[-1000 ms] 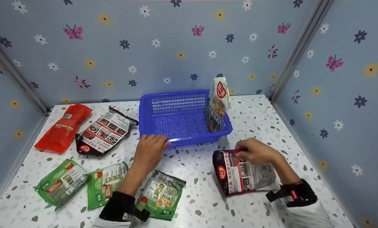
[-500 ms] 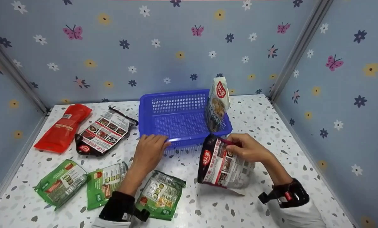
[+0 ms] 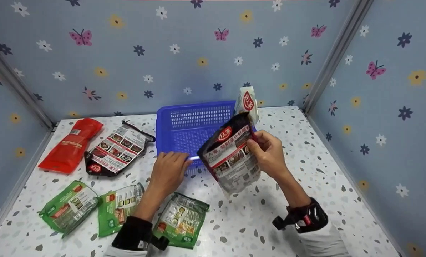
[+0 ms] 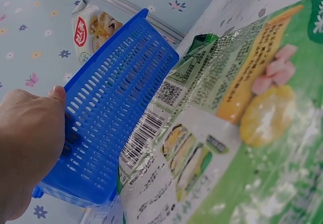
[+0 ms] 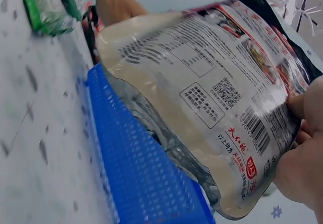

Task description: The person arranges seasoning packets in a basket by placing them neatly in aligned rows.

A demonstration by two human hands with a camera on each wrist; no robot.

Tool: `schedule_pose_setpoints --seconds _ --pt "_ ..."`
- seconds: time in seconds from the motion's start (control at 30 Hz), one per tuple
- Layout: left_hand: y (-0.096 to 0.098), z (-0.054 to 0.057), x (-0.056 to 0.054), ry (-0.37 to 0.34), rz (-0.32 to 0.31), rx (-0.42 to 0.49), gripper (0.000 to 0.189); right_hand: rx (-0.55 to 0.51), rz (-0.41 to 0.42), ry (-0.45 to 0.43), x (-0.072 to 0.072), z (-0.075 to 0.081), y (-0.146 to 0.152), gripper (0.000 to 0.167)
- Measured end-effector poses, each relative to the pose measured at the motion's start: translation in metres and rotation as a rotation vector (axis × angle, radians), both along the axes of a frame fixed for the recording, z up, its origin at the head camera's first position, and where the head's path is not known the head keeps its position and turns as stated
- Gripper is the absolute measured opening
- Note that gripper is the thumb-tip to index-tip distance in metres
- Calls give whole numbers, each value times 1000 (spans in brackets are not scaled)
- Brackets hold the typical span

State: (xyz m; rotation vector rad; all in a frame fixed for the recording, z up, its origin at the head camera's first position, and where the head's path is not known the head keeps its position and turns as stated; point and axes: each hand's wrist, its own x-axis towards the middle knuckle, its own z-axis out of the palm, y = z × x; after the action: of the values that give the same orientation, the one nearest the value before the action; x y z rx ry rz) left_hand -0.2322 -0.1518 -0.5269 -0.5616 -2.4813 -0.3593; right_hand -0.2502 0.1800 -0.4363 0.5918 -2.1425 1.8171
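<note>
My right hand (image 3: 272, 153) pinches the side edge of a black, white and red food pouch (image 3: 232, 157), its printed back showing. The pouch hangs tilted over the front right of a blue plastic basket (image 3: 164, 132), hiding part of it. In the right wrist view, the pouch's pale bottom fold (image 5: 151, 82) faces the camera, with the basket behind. My left hand (image 3: 168, 173) grips the basket's front rim, thumb on the near side in the left wrist view. A white food pouch (image 3: 248, 100) stands upright at the basket's right end, partly covered by the held pouch.
Three green food packets (image 3: 70, 207) lie at the front left, one of them beside my left forearm. Farther back on the left are a red pouch (image 3: 72, 144) and another black-and-white pouch (image 3: 118, 150). Patterned wall panels (image 3: 198, 46) enclose the speckled table (image 3: 298, 221).
My right hand has lifted the black, white and red pouch off the table, carried it left and raised it over the basket's front right. The left hand has stayed on the rim.
</note>
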Motion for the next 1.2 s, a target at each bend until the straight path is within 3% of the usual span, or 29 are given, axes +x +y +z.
schedule_pose_setpoints --seconds 0.23,0.47,0.8,0.9,1.2 --pt "0 1 0 -20 3 11 23 -148 -114 110 0 16 -32 9" --pt "-1 2 1 -37 3 17 26 -267 -135 183 2 30 -55 5" --pt "0 6 3 -84 -17 105 29 -331 -176 191 3 28 -66 5" --pt "2 10 4 -81 -49 221 29 -329 -185 190 3 26 -66 6" --pt "16 34 17 -106 -229 748 39 -333 -203 156 4 21 -67 7"
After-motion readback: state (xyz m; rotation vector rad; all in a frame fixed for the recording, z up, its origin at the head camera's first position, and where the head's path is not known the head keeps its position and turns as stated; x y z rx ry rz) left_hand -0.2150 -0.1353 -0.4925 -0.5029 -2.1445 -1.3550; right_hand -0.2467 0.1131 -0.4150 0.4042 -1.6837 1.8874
